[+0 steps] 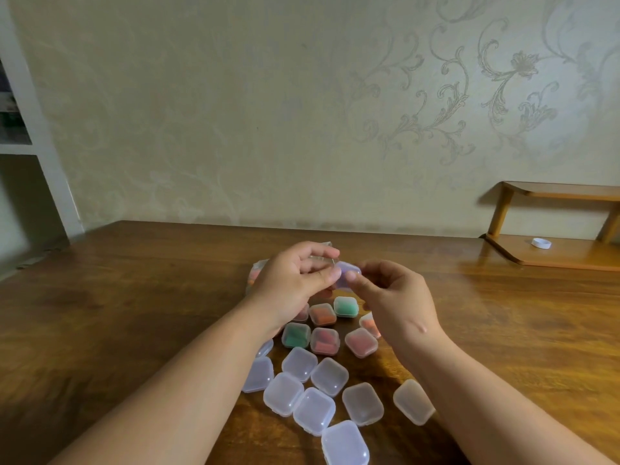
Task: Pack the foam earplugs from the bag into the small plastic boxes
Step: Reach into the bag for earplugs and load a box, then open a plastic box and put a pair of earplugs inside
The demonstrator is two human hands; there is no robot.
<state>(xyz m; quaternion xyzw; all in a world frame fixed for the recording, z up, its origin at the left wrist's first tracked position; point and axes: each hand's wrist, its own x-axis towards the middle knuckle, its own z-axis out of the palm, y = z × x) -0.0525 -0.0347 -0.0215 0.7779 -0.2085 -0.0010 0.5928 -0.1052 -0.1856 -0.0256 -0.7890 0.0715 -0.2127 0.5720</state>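
Obs.: the small clear square plastic box [349, 275], pale purple inside, is held up off the table between the two sets of fingertips. I cannot tell whether the purple is one foam earplug or several. A clear flap [322, 255] stands up under the left fingertips. It is probably the lid, but it is too blurred to confirm.

Left hand [295, 280]: fingers curled, with thumb and fingertips gripping the left side of the box.
Right hand [399, 303]: fingers curled, with thumb and forefinger pinching the right edge of the box.

Just beyond the left knuckles lies the clear plastic bag [256, 275]. The hand hides most of it, and orange pieces show through.

Below the fingers, towards me, closed filled boxes [324, 341] sit in a loose cluster. Two show green and the others red or orange. One lies partly under the left wrist and another partly under the right hand.

Nearer me still, between the forearms, closed empty boxes [329, 376] of the same clear plastic lie scattered, several touching.

Everything rests on a brown wooden table [134, 313]. Well to the right of the right fingers stands a low wooden shelf [570, 260] with a white round cap [541, 243] on its base. Cream scroll-patterned wallpaper [235, 112] lies beyond the fingers.
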